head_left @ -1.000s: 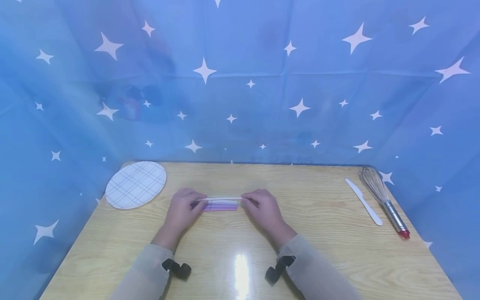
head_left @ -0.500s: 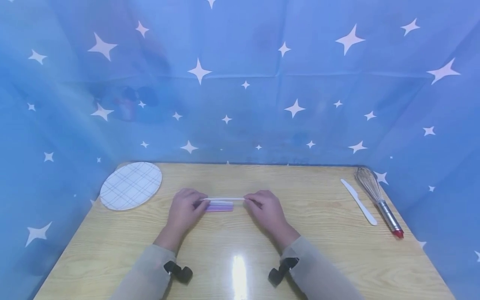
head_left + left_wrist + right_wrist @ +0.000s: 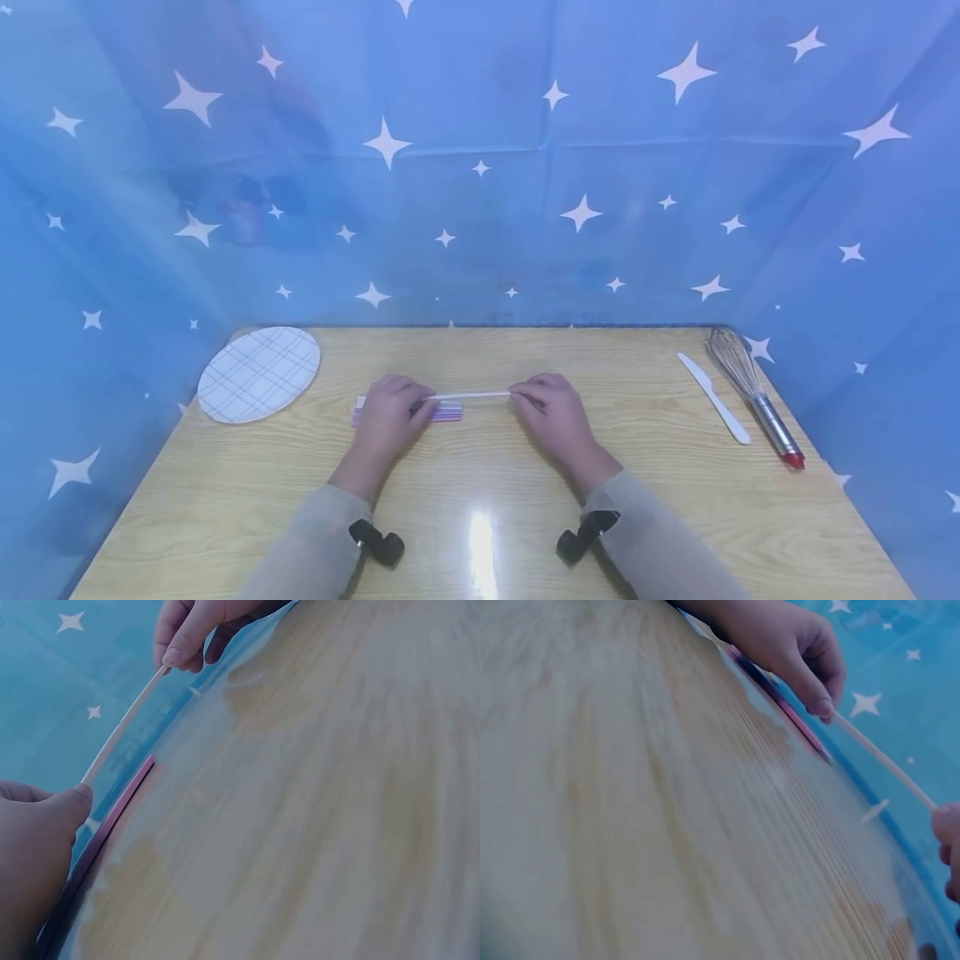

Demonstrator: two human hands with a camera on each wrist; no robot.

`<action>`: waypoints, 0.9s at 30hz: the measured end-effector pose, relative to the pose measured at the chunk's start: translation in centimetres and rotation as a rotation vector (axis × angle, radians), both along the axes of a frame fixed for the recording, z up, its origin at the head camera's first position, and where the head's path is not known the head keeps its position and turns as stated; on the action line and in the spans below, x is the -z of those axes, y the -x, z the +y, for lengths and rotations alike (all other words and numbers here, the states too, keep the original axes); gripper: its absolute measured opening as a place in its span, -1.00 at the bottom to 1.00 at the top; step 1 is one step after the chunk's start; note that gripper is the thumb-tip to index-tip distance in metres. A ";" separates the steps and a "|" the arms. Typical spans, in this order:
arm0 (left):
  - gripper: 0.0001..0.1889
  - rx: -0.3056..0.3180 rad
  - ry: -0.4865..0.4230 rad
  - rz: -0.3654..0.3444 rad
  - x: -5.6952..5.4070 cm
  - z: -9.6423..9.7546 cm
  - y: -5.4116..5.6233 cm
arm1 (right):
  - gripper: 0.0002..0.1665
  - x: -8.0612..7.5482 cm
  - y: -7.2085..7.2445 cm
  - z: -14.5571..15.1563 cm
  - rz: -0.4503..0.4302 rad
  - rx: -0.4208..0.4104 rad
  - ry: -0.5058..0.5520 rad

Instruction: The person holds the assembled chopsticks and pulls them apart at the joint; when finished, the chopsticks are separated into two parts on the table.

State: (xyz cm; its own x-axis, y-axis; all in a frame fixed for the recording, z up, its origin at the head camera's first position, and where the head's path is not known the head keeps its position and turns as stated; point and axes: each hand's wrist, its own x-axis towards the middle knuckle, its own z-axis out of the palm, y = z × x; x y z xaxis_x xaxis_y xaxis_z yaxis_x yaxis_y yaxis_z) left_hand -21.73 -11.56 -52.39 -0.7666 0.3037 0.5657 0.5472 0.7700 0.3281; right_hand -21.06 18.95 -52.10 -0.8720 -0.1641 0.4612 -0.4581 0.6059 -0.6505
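My left hand [image 3: 392,421] and right hand [image 3: 555,421] pinch opposite ends of a thin white straw [image 3: 474,395], held nearly level across the middle of the table in the head view. A small step shows partway along the straw [image 3: 121,722] in the left wrist view; the fingers hide its ends. Beneath and beside my left hand lies a row of purple, pink and white straws [image 3: 450,412], partly covered by that hand. One pink straw [image 3: 799,724] of the row shows in the right wrist view, below the held straw and apart from it.
A white round plate [image 3: 258,375] with a checked pattern sits at the back left of the wooden table [image 3: 480,475]. On the right lie a white knife [image 3: 712,398] and a metal whisk [image 3: 756,396] with a red end. A blue star-patterned curtain [image 3: 480,192] surrounds the table.
Both hands have shifted right with the white straw, and the gap between them has widened slightly. More of the coloured row now shows left of my left hand. The head view has shifted slightly.
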 end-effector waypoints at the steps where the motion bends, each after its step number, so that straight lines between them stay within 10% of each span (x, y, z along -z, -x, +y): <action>1: -0.82 0.003 0.008 -0.006 0.0 0.4 0.1 | -0.85 0.0 0.0 0.4 -0.004 0.007 0.000; 27: -0.84 0.050 0.074 -0.079 -0.1 8.4 2.2 | -0.87 -0.3 0.4 8.1 -0.026 0.144 -0.082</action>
